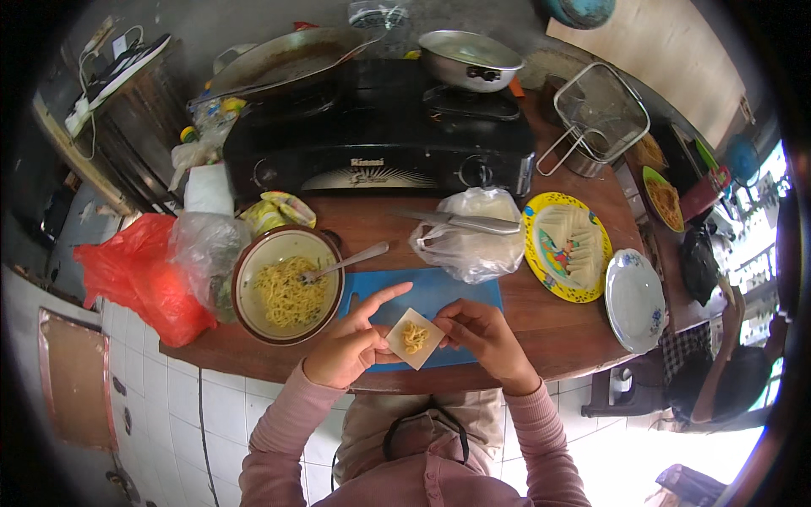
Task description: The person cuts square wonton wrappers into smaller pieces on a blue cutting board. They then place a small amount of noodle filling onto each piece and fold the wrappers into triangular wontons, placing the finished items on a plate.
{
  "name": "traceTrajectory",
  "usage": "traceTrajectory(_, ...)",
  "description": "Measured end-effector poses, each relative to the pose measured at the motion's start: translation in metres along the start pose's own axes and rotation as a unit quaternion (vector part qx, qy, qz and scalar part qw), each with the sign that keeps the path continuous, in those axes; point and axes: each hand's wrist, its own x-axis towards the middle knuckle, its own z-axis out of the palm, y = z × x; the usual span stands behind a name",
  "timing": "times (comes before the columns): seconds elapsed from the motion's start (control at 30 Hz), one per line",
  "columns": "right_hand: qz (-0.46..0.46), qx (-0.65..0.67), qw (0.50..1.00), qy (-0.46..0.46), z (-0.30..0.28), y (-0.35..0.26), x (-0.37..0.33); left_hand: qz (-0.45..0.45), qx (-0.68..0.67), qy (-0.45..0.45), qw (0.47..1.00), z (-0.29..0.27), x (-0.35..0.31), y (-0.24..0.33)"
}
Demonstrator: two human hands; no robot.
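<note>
Between my two hands, over the near edge of a blue cutting board [414, 287], is a square dumpling wrapper [416, 356] with a small heap of noodles [414, 336] at its middle. My left hand [351, 338] holds the wrapper's left corner, its index finger stretched out away from it. At the opposite corner, my right hand [483, 336] pinches the wrapper. To the left stands a cream bowl [243, 296] with a brown rim, filled with yellow noodles [287, 300] flecked with green. A metal fork [359, 256] rests in the bowl.
A two-burner stove [376, 135] carries a wok [287, 63] and a pot [470, 59]. Folded dumplings lie on a yellow-rimmed plate [534, 241], beside a white plate [634, 317]. A knife [473, 222] tops a plastic bag [481, 253]. Another person's arm [722, 355] shows at right.
</note>
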Motion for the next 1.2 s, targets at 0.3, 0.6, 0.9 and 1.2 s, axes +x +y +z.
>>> traceTrajectory(0.3, -0.031, 0.061, 0.982, 0.176, -0.029, 0.009, -0.023, 0.004, -0.006, -0.027, 1.0, 0.028, 0.051, -0.007)
traceTrajectory(0.6, -0.108, 0.145, 0.935, 0.304, -0.043, 0.02, -0.029, 0.104, -0.134, 0.049, 0.984, 0.068, 0.102, -0.072)
traceTrajectory(0.9, -0.064, 0.143, 0.924, 0.348, -0.051, 0.023, -0.049, 0.096, -0.104, 0.01, 0.99, 0.086, 0.121, -0.089)
traceTrajectory(1.2, -0.069, 0.214, 0.891, 0.394, -0.062, 0.031, -0.068, 0.02, -0.209, -0.065, 0.976, 0.096, 0.131, -0.098)
